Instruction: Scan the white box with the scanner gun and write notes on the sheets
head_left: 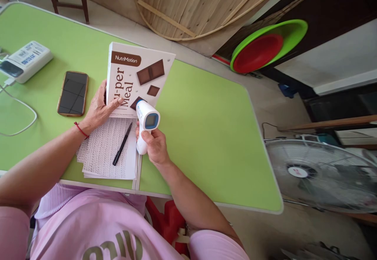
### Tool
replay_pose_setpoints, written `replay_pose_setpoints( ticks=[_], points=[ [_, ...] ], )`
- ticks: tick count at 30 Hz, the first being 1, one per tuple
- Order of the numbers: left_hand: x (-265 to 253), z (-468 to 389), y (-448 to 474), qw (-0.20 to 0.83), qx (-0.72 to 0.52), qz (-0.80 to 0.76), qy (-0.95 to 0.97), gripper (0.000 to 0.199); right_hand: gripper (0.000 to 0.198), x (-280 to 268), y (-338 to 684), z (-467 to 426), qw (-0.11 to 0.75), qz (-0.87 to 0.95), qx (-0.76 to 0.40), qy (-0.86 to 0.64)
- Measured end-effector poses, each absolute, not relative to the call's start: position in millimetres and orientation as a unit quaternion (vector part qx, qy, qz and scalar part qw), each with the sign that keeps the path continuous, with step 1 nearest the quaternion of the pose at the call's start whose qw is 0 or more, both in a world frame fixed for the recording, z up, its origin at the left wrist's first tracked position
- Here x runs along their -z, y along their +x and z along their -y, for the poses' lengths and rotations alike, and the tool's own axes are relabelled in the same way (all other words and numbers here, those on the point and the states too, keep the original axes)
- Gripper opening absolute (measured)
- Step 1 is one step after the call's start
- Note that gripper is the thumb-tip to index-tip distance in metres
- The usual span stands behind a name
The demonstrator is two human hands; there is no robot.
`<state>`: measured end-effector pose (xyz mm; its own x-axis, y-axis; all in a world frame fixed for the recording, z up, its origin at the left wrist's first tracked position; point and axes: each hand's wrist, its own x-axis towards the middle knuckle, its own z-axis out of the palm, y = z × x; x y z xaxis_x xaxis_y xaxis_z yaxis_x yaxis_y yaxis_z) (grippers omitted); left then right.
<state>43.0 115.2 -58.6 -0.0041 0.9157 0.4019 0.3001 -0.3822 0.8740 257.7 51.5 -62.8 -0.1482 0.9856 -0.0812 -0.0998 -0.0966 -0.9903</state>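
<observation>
My left hand point(101, 105) grips the lower left edge of a white box point(141, 71) printed with brown chocolate pieces, its thumb across the front and its other fingers mostly hidden behind. The box is held up, tilted, over the table. Wrapped round the handle of a white infrared thermometer point(143, 112) with a blue-rimmed screen is my right hand point(156, 144). The thermometer's front end points at the lower part of the box. Below the box lies a stack of handwritten paper sheets point(103, 154), with a black pen point(122, 144) on top.
On the green table point(200, 146) a smartphone point(73, 94) lies left of my left hand. Farther left is a white power bank point(29, 61) with a cable point(32, 108). A fan point(318, 173) stands beyond the right edge; green and red basins point(259, 54) are behind.
</observation>
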Motion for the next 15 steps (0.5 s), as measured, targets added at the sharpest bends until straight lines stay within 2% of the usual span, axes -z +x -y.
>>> replay_pose_setpoints(
  ticks=[15],
  points=[
    [60.8,-114.5,40.9,0.266,-0.519,-0.486,0.651,0.068,0.048,64.6,258.6,-50.9,0.467,0.499,-0.570,-0.457]
  ],
)
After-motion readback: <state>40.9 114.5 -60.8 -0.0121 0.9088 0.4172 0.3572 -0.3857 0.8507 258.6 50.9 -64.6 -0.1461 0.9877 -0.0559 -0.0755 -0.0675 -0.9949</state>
